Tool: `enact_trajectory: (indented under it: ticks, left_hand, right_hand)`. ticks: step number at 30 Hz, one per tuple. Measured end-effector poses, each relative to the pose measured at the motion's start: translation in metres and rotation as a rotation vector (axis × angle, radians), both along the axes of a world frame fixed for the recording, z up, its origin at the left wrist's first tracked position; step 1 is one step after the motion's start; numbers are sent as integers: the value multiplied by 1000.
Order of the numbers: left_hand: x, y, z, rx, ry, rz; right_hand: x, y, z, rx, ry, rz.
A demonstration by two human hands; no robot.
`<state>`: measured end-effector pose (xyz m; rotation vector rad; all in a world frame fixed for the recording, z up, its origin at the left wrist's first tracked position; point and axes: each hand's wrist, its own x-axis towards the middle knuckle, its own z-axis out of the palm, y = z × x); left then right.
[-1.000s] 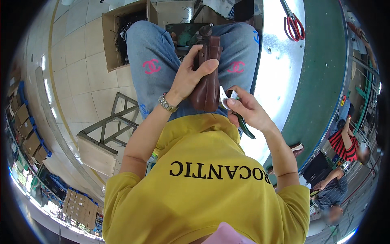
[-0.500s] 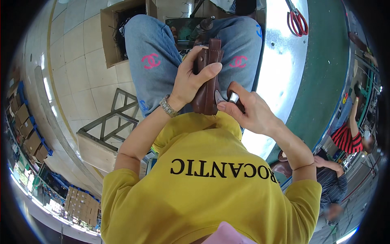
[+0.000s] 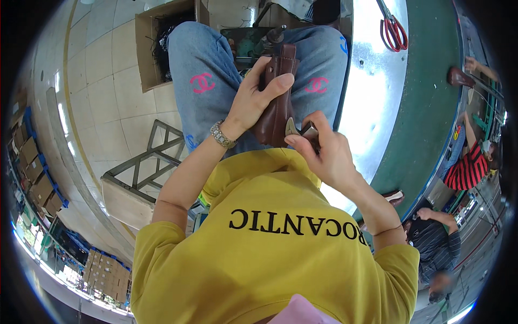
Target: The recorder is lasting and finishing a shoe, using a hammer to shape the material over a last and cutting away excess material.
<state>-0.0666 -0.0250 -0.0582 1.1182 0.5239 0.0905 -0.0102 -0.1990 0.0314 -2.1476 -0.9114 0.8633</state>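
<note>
A brown leather shoe (image 3: 278, 116) lies lengthwise between my thighs, its lower end close to my yellow shirt. My left hand (image 3: 256, 97) is closed around its side, with the thumb pressed across the leather. In my right hand (image 3: 332, 151) is a small hand tool (image 3: 292, 128) with a pale, curved metal tip and a dark block-like part. The tip touches the shoe's right edge near its lower end. My fingers hide most of the tool, so its exact kind cannot be made out.
To the right, red-handled scissors (image 3: 394, 33) lie on a shiny metal tabletop (image 3: 372, 97) beside a green conveyor belt (image 3: 426, 81). Brown shoes (image 3: 460, 76) sit along the belt. Other people work beyond it. An open cardboard box (image 3: 145, 48) and a metal-framed stool (image 3: 129, 200) stand left.
My right hand and the tool have turned slightly along the shoe's edge. The shoe has shifted a little upward in view. Shoes on the belt have changed position.
</note>
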Motion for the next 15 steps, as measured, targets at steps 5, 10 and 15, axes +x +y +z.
enact_trajectory:
  ticks: [5,10,15]
  left_hand:
    - [-8,3,0,28,-23,-25]
    - [-13,-8,-7,72,-30,3]
    - [-20,-11,-13,153,-50,6]
  right_hand:
    - [12,-4,-7,-57,830,-266]
    - [28,1,-10,-126,927,-130]
    - [34,7,4,-214,514,128]
